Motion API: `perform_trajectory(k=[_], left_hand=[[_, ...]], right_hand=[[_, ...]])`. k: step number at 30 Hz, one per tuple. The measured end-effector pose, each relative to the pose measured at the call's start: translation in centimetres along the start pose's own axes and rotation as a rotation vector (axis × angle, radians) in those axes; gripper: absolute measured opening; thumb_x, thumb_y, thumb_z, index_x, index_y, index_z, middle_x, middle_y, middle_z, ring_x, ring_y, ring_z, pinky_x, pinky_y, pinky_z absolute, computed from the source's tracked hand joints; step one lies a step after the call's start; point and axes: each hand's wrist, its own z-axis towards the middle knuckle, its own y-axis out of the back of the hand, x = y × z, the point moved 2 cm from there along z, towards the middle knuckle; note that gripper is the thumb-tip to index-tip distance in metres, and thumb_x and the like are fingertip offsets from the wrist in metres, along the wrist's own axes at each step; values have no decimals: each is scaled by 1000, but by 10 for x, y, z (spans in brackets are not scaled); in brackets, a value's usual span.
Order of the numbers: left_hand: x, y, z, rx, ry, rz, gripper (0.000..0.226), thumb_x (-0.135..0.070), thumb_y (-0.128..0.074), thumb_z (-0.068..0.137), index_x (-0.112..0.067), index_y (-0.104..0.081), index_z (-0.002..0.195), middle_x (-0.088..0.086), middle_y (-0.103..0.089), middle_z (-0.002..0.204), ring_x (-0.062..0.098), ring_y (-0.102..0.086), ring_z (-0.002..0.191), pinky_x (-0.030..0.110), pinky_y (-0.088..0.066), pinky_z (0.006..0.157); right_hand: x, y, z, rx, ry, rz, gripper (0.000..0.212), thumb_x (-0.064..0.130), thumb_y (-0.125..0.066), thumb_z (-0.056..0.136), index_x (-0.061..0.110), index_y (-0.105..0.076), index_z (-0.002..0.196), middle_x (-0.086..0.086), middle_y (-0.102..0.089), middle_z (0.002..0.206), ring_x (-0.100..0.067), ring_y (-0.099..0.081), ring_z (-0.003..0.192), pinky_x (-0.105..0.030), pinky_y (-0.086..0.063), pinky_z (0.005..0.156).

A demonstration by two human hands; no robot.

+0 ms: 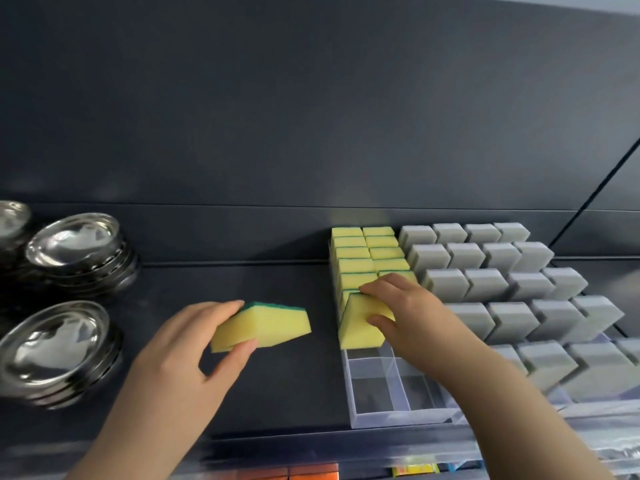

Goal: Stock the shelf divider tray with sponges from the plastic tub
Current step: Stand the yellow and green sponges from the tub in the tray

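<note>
Pinching a yellow foam sponge [360,329] between right hand [412,313] thumb and fingers [378,287], I have it on edge in the clear plastic divider tray [391,391], touching the yellow row [363,252]. My left hand [187,348] curls round a green-backed yellow sponge [268,327], just left of the tray.

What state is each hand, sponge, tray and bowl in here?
Left hand: holding a yellow sponge with green scouring layer, left of the tray.
Right hand: gripping a second yellow sponge, tilted, at the tray's left column.
Clear plastic divider tray: rear compartments filled, visible front ones empty.
Stocked yellow sponges: upright in two columns.
Grey block sponges: upright in rows, right of the yellow.
Stacked steel bowls: upright, at left.
</note>
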Motion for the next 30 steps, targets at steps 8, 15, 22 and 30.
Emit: perform_trajectory(k=[8,15,22,30], left_hand=[[1,6,-5,-4,4,16,45,-43,-54,78,-11,-65,107,-8,-58,102,2,-51,94,5,-34,86],[-3,6,-6,16,8,13,43,-43,-57,77,-14,-65,107,-8,-59,102,0,-50,93,0,-32,85],[-5,4,-10,26,-5,23,44,-44,-54,78,-14,-65,108,-9,-58,103,1,-50,94,2,-31,87],[-30,-21,9,108,-88,23,41,-45,-66,81,-14,-67,109,-6,-63,102,9,-60,86,23,-51,72]], right_hand=[[-11,-6,2,-14,-1,-135,41,17,-53,91,18,-46,132,-2,-49,125,-22,-44,115,-31,-40,93],[-8,-23,2,-38,88,-297,32,15,-62,85,12,-57,117,-4,-56,116,-26,-48,109,-35,-46,85],[-6,-41,-4,-55,46,-369,36,7,-77,66,11,-64,99,-5,-60,94,-25,-57,85,-32,-51,66],[-18,0,-23,-284,-41,149,29,20,-62,87,15,-62,115,5,-59,107,-14,-56,99,-15,-41,81]])
